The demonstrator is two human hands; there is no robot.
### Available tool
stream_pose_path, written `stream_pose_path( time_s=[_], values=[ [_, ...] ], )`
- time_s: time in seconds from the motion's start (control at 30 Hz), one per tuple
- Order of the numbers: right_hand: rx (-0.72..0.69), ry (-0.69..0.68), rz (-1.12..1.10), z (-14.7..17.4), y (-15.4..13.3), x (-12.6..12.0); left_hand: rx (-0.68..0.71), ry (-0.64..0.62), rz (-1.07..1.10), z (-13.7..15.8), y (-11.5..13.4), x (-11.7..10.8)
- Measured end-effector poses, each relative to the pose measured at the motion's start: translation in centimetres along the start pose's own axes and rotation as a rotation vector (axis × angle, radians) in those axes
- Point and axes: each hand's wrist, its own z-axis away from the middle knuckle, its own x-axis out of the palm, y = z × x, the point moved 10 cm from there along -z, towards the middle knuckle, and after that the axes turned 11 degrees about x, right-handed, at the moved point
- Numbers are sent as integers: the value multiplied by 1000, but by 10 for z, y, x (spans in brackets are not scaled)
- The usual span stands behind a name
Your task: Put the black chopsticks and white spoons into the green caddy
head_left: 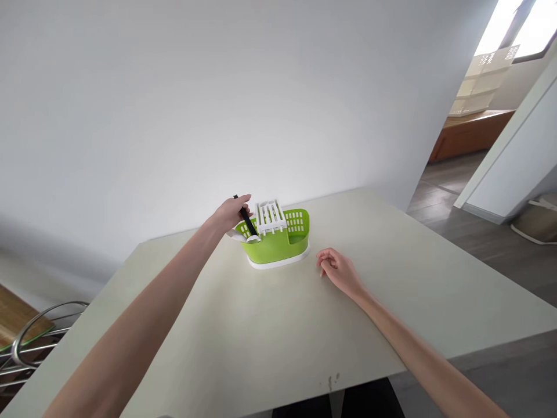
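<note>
Head view, far left: a curved metal frame (18,348) stands beside the pale counter (261,331), low in the picture. Next comes the left hand (228,213), reaching to the near left end of a green caddy (274,251); its fingers are partly curled around a black handle (248,223), which slants down to a white end at the caddy's rim (how firm the hold is, I cannot tell). The caddy stands upright on the counter near the wall (217,104), on a white base (278,263), with a white slotted rack (272,226) across its middle. To its right, just beside the caddy, the right hand (342,273) hovers or rests at the counter, fingers loosely bent around nothing. Farther right are a wooden floor (470,232) and a bright window (537,26).
</note>
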Motion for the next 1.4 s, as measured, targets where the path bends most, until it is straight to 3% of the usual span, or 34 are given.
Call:
stream_pose_path(
  time_s=[0.23,0.37,0.47,0.6,0.7,0.8,0.97,1.07,1.2,1.4],
  values=[
    [-4,-5,9,-1,2,0,112,250,26,8,-7,-9],
    [-1,-6,12,0,2,-1,154,359,44,14,5,-24],
    [0,-7,14,1,3,-1,212,409,128,14,29,-42],
    [4,-11,19,2,3,-1,364,393,372,15,82,-79],
    [10,-9,26,3,4,-2,426,395,488,31,111,-113],
    [14,-8,29,5,5,-3,476,418,592,57,120,-148],
    [23,-15,35,5,8,-3,405,513,658,88,95,-218],
    [29,-14,41,6,10,-4,226,458,453,87,68,-246],
    [35,-18,54,6,14,-5,-63,297,233,84,11,-246],
    [37,-6,74,5,17,-7,-128,55,-275,93,-62,-230]
  ],
)
